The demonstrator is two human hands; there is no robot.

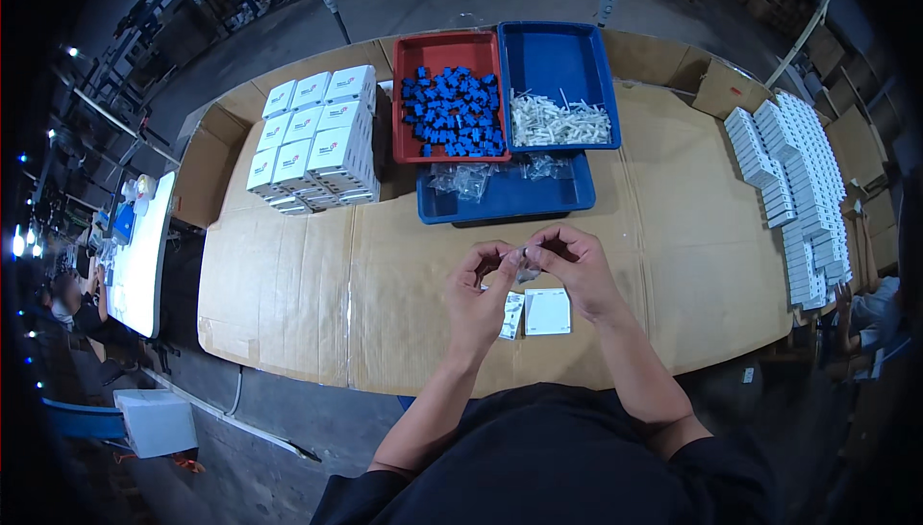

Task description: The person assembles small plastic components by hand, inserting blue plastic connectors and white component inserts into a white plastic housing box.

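Note:
Close together over the near middle of the table, my left hand (479, 296) and my right hand (583, 270) both pinch a small clear plastic bag (526, 273). Its contents are too small to make out. Under the hands lies a white square plate (548, 312) with a thin rim. Just left of it is a printed white leaflet (512, 317), partly covered by my left hand. Beyond my fingers, a shallow blue tray (505, 209) holds several similar clear bags.
A red tray (399, 145) of small blue pieces stands beside a deep blue tray (558, 54) of white plastic pieces. Stacked white boxes (317, 145) rise at left; piled small white boxes (793, 203) line the right edge. Cardboard covers the table (288, 304). Other people sit at both sides.

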